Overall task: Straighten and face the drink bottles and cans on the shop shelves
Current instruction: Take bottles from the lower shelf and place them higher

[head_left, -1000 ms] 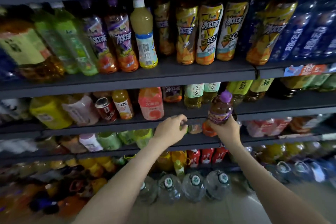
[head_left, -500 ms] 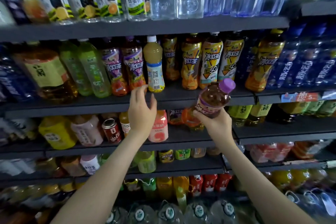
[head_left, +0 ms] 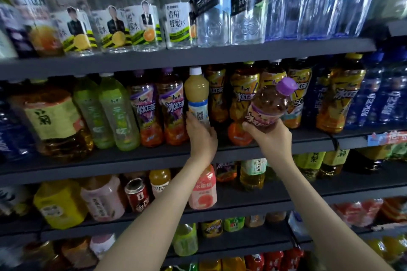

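- While both bare arms reach up from 6 o'clock, the left hand (head_left: 201, 136) wraps thumb and fingers round the lower label of a juice bottle (head_left: 196, 92), so it is grasping it.
- Juice bottle: yellow drink, white cap, upright on the second shelf (head_left: 132, 164) from the top, about centre of view. The QR-code side of its label faces out.
- Right hand (head_left: 272, 136) is clenched round the base of a tea bottle (head_left: 269, 105) with brown drink and a purple cap.
- Tea bottle is off the shelf, in the air at 3 o'clock of the juice bottle, tilted with its cap toward 1 o'clock. It covers part of the yellow-label bottles (head_left: 244, 94) standing behind it.
- Just beside the juice bottle at 9 o'clock: two purple-label bottles (head_left: 172, 112), upright.
- Further out at 9 o'clock: two green bottles (head_left: 119, 114).
- Far out at 3 o'clock on the same shelf: blue bottles (head_left: 392, 103).
- Top shelf, 12 o'clock: clear soda bottles (head_left: 211, 6), labels facing out.
- Shelf below, 6 o'clock of the left hand: pink bottle (head_left: 204, 193), partly behind the left forearm.
- Red can (head_left: 137, 197) at 9 o'clock of the pink bottle, tilted, its top showing.
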The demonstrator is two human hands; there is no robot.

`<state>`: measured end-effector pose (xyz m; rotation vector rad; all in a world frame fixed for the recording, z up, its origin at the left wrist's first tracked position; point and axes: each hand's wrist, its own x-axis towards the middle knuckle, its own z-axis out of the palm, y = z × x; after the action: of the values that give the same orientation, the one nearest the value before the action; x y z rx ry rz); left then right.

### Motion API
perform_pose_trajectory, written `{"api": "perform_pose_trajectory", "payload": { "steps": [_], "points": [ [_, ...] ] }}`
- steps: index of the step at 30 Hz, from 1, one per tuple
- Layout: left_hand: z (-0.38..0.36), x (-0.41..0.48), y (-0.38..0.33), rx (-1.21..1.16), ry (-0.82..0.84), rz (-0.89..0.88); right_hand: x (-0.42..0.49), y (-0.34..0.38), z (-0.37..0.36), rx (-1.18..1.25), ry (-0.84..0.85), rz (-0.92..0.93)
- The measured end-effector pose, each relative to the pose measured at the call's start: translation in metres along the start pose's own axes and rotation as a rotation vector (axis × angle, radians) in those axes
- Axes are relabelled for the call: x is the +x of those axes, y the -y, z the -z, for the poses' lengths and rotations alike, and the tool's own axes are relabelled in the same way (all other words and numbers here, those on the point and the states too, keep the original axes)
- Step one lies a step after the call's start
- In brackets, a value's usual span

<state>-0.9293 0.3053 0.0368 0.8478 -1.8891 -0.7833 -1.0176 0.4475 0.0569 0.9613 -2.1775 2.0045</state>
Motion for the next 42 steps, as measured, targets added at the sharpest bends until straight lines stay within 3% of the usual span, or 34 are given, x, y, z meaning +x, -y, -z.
{"api": "perform_pose_trajectory", "payload": {
  "steps": [6, 11, 18, 24, 37, 42],
  "points": [
    [-0.026, 0.006, -0.001, 0.221, -0.236, 0.083, 0.010, -0.020, 0.012, 0.046, -0.023, -0.012],
    [-0.030, 0.005, -0.002, 0.224, -0.285, 0.054, 0.008, -0.023, 0.017, 0.080, 0.028, 0.013],
    [0.010, -0.003, -0.008, -0.149, -0.105, 0.039, 0.006, -0.004, 0.001, 0.050, 0.118, 0.098],
    [0.069, -0.045, 0.008, -0.146, -0.097, -0.132, 0.009, 0.011, -0.035, 0.004, 0.223, 0.086],
    [0.170, -0.042, 0.021, -0.316, -0.033, 0.110, 0.048, 0.046, -0.112, -0.321, 0.461, -0.001],
    [0.174, -0.049, 0.016, -0.334, 0.066, 0.166, 0.044, 0.042, -0.119, -0.265, 0.446, -0.079]
  ]
}}
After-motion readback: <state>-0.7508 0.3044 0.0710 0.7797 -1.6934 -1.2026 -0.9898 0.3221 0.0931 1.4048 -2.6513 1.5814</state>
